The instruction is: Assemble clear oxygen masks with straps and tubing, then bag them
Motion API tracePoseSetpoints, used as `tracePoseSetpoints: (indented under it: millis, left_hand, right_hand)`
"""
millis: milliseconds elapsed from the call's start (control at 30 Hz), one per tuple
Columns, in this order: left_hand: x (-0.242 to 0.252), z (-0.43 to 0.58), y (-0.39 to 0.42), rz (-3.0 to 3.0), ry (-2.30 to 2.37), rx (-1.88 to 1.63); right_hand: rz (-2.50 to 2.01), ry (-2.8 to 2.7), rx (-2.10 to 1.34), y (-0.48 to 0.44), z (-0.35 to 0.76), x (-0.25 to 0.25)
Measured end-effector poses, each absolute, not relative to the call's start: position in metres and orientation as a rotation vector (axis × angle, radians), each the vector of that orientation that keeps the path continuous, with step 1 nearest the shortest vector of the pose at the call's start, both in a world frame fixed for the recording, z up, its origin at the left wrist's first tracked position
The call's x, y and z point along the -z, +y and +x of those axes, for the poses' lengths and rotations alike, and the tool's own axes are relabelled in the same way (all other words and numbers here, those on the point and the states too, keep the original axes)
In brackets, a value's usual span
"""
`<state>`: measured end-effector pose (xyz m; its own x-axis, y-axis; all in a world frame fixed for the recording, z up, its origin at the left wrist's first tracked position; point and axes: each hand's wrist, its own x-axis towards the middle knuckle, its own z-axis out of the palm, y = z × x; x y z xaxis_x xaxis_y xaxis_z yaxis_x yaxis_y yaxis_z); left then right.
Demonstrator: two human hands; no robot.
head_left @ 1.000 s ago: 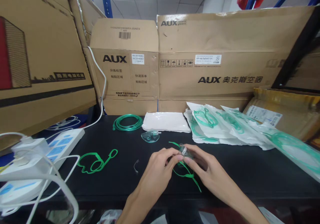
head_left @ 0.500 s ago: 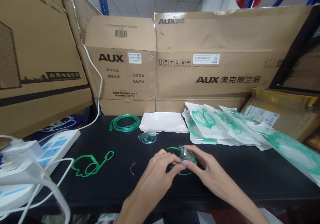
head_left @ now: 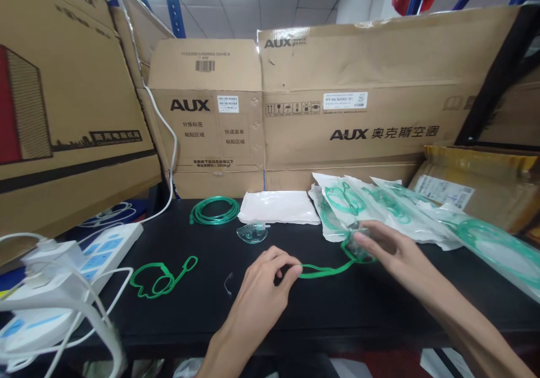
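Note:
My left hand (head_left: 270, 274) pinches one end of a green elastic strap (head_left: 327, 272) between thumb and fingertips. The strap runs to the right in a doubled, slightly sagging line. At its other end my right hand (head_left: 382, 243) is closed on a clear green-tinted oxygen mask (head_left: 358, 248), partly covered by the fingers. Left of my hands, a second green strap (head_left: 158, 279) lies loosely looped on the black table. A small thin clear strip (head_left: 228, 283) lies near my left wrist. Another clear mask (head_left: 252, 233) rests farther back.
Coiled green tubing (head_left: 214, 210) and a white folded sheet or pouch (head_left: 279, 206) lie at the back. Several packed sets (head_left: 392, 206) spread along the right. A white power strip (head_left: 105, 260) with cables occupies the left. Cardboard boxes (head_left: 337, 74) wall the rear.
My hands have moved apart. The right hand carried the mask right and slightly back, and the green strap is now drawn out between both hands.

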<state>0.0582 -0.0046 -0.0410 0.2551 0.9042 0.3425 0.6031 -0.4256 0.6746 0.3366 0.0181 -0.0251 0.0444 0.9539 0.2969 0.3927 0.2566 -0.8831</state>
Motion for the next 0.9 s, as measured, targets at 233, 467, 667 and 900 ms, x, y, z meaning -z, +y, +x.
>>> tracePoseSetpoints:
  millis: [233,467,667,900]
  left_hand:
    - [0.042,0.073,-0.01,2.146,1.317,-1.043]
    - [0.049,0.071,-0.01,2.29,1.348,-0.907]
    - [0.049,0.068,-0.009,2.289,1.421,-0.912]
    - [0.044,0.068,-0.015,2.302,1.461,-0.876]
  right_hand:
    - [-1.07,-1.766,-1.051,-0.008,0.286,0.022]
    - [-1.136,-1.77,-0.99,-0.004,0.291,0.02]
    - [-1.413,-1.064,-0.222,-0.007,0.349,-0.009]
    - [-1.391,-1.407,-0.501,-0.016,0.353,-0.008]
